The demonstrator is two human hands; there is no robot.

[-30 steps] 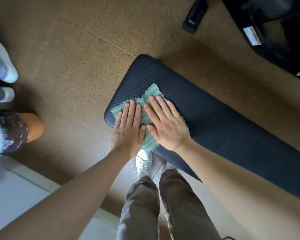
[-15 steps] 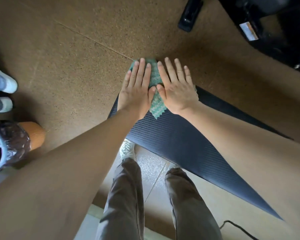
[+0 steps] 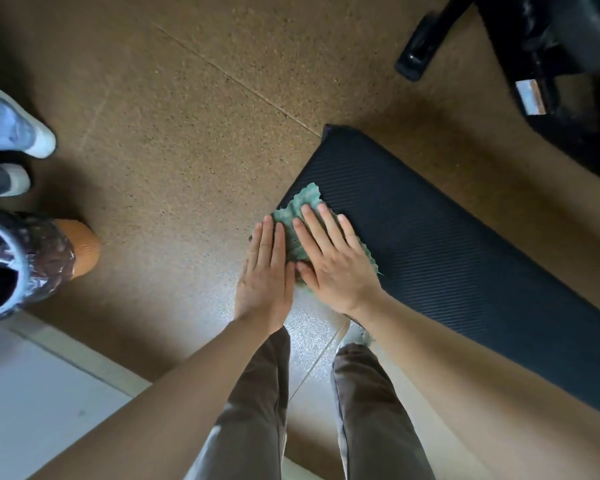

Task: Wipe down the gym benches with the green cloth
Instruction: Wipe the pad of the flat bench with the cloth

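A dark ribbed bench pad runs from the centre towards the lower right. The green cloth lies crumpled at the pad's near left edge. My right hand presses flat on the cloth with fingers spread. Beside it my left hand lies flat, its fingertips on the cloth's left side and its palm past the pad's edge. Most of the cloth is hidden under both hands.
Brown speckled floor surrounds the bench. Another person's shoes stand at the left edge, with a dark patterned object with an orange end below them. Black gym equipment fills the top right. My legs stand below.
Both hands have pulled the cloth back from the far end of the pad to its near left edge. The view has shifted with them.
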